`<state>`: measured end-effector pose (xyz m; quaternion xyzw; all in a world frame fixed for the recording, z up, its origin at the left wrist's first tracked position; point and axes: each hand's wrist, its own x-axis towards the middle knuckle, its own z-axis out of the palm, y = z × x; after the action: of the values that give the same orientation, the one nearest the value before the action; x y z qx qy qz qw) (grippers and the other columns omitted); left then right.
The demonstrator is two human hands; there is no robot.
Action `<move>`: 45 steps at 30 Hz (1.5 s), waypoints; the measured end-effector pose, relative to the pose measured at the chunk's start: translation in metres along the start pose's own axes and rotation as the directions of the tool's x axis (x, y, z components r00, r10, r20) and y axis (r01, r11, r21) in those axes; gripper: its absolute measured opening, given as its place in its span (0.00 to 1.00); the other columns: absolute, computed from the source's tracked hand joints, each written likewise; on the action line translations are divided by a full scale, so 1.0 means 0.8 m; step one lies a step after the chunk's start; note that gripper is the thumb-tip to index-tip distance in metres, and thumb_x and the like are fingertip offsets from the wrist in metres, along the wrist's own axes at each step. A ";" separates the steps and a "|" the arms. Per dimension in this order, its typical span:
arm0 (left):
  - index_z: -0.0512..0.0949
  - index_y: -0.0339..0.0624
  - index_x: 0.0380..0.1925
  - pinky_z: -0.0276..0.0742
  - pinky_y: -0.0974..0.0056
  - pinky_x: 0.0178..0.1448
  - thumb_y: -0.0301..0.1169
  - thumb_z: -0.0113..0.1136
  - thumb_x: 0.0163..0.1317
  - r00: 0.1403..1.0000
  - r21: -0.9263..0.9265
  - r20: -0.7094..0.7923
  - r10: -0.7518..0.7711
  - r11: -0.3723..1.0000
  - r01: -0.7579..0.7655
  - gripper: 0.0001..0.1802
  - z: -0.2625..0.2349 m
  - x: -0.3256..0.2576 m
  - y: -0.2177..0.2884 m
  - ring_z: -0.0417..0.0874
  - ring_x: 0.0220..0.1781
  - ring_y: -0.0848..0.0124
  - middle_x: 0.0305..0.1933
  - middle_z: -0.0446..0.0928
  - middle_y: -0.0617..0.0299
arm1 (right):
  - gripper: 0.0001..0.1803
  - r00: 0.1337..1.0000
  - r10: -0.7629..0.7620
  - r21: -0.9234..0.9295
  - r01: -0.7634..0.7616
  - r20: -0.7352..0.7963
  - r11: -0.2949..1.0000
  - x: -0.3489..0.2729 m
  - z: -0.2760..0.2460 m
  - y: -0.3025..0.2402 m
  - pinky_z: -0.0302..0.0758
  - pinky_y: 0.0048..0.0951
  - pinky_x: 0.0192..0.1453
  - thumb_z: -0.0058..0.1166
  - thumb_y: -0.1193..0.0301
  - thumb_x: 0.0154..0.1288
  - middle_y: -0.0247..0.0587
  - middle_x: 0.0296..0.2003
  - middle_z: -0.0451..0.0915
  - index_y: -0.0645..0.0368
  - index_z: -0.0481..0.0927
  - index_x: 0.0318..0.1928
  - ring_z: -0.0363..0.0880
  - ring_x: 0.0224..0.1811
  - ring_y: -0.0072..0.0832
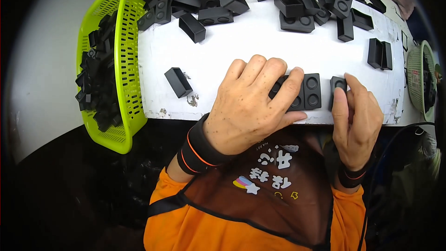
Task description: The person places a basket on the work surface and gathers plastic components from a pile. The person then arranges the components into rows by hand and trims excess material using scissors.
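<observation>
My left hand (251, 97) spans a row of black plastic boxes (312, 90) near the front edge of the white work board. Its index finger lies along the far side and its thumb along the near side, closed round the row. The boxes' upturned faces carry round recesses, two to a face; those at the left are hidden beneath my fingers. Just right of the row, and apart from it, another black box (338, 83) is pinched between the thumb and fingers of my right hand (357, 116).
A big pile of similar boxes (218, 0) covers the board's far side. One open box (178, 82) lies at left; two (380, 54) stand together at right. A lime-green basket (127, 56) of black pieces stands at left, a pale green basket (413, 79) at far right.
</observation>
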<state>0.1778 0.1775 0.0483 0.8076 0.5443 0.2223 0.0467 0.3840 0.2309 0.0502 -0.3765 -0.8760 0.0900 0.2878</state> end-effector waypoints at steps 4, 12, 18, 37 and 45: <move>0.76 0.40 0.54 0.68 0.60 0.44 0.51 0.74 0.40 1.000 -0.068 0.020 -0.013 0.998 0.014 0.42 -0.009 0.004 0.000 0.73 0.41 0.61 0.45 0.73 0.56 | 0.31 0.954 0.041 0.093 -0.071 0.296 0.993 0.002 -0.027 -0.006 0.66 0.32 0.30 0.71 0.64 0.53 0.42 0.27 0.75 0.73 0.75 0.51 0.72 0.26 0.32; 0.75 0.41 0.53 0.64 0.59 0.48 0.49 0.73 0.42 0.997 -0.138 0.060 -0.044 0.989 0.052 0.38 -0.016 -0.009 -0.016 0.72 0.47 0.63 0.47 0.70 0.60 | 0.45 0.926 -0.194 0.300 0.094 0.323 0.949 0.018 -0.018 0.021 0.69 0.38 0.53 0.73 0.68 0.43 0.48 0.52 0.79 0.69 0.70 0.64 0.71 0.46 0.38; 0.73 0.41 0.57 0.64 0.59 0.51 0.52 0.73 0.41 0.997 -0.153 0.053 -0.054 0.986 0.062 0.44 -0.022 -0.007 -0.015 0.72 0.48 0.61 0.50 0.71 0.57 | 0.47 0.951 -0.176 0.374 0.071 0.253 0.925 0.014 -0.015 0.026 0.69 0.40 0.59 0.72 0.70 0.44 0.53 0.54 0.78 0.72 0.66 0.65 0.73 0.52 0.43; 0.80 0.37 0.50 0.77 0.65 0.41 0.33 0.81 0.39 0.982 -0.178 -0.154 -0.111 0.980 0.083 0.34 -0.026 -0.073 -0.022 0.77 0.38 0.66 0.56 0.73 0.43 | 0.36 0.992 -0.091 0.301 0.062 0.084 0.952 -0.012 -0.008 0.007 0.75 0.33 0.43 0.71 0.80 0.44 0.61 0.55 0.71 0.72 0.73 0.57 0.75 0.43 0.38; 0.82 0.36 0.46 0.75 0.66 0.35 0.29 0.80 0.38 0.928 -0.197 -0.310 -0.209 0.968 0.152 0.30 -0.031 -0.083 -0.017 0.77 0.33 0.68 0.55 0.73 0.46 | 0.38 1.000 0.026 0.284 -0.030 0.017 0.958 -0.025 -0.024 0.018 0.73 0.29 0.42 0.72 0.77 0.42 0.54 0.56 0.72 0.70 0.73 0.58 0.73 0.38 0.31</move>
<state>0.1354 0.1189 0.0457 0.6987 0.5956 0.3939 0.0445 0.4145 0.2257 0.0521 -0.3430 -0.8505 0.2213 0.3316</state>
